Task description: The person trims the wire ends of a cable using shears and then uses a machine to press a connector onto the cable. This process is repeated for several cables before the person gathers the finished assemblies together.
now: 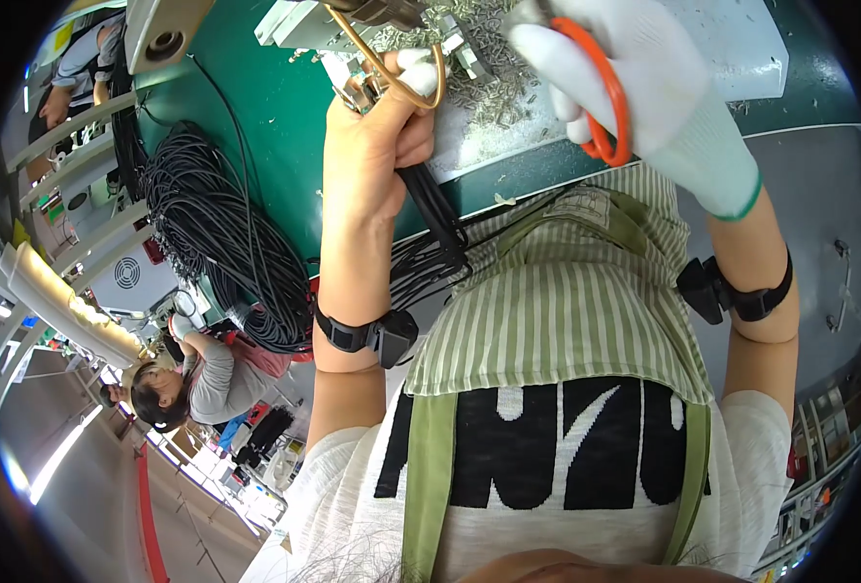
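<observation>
My left hand (380, 136) is mostly bare, with white covering on a fingertip. Its fingers curl closed around a bundle of black cables (433, 199) that hangs over the table's edge. The fingertips are at a small metal fixture (358, 92), beside a bent brass-coloured rod (437, 73); what they pinch there is hidden. In a white glove, my right hand (635, 73) is closed on orange-handled scissors (613, 102), one handle loop lying across the glove. The scissors' blades are mostly hidden. This hand hovers over a white board (741, 49) at the right.
Small metal pieces (494, 97) lie heaped on the board between my hands. A large coil of black cable (207, 223) rests left on the green table (265, 107). Part of a machine (304, 21) stands at the far edge. Another person (222, 374) works at the left.
</observation>
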`<action>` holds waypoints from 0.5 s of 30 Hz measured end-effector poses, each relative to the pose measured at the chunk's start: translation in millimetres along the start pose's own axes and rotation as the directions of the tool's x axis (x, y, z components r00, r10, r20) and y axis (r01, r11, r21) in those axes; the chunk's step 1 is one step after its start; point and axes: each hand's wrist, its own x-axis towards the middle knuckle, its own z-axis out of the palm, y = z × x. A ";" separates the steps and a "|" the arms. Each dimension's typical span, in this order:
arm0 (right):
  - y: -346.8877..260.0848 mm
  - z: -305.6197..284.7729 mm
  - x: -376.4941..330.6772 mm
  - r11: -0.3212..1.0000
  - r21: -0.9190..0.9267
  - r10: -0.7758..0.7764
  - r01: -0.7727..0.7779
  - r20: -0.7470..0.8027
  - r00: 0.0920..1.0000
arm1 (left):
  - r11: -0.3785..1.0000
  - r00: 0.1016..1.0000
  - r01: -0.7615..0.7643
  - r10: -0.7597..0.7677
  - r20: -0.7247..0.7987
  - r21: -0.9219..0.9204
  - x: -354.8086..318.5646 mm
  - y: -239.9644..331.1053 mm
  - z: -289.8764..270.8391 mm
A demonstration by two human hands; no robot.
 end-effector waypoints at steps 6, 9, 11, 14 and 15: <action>10.8 4.2 37.8 0.993 0.082 -0.098 0.081 0.234 0.967 | 0.997 0.999 0.017 -0.021 0.044 0.081 14.0 6.8 -3.2; 9.5 2.7 40.4 0.979 0.195 0.001 -0.057 0.275 0.962 | 0.982 0.995 -0.019 0.001 0.097 0.187 14.9 7.7 -3.5; 9.9 4.5 40.8 0.977 0.200 0.022 -0.079 0.271 0.962 | 0.985 0.997 -0.018 0.005 0.075 0.169 13.1 6.2 -4.7; 47.9 5.0 25.9 0.695 -0.472 -0.637 0.543 -0.053 0.769 | 0.992 0.998 -0.019 0.012 0.054 0.128 8.9 2.8 1.7; 50.8 6.9 26.1 0.294 -0.763 -0.886 0.575 0.008 0.464 | 0.992 1.000 0.019 -0.022 0.022 0.122 0.7 1.6 3.7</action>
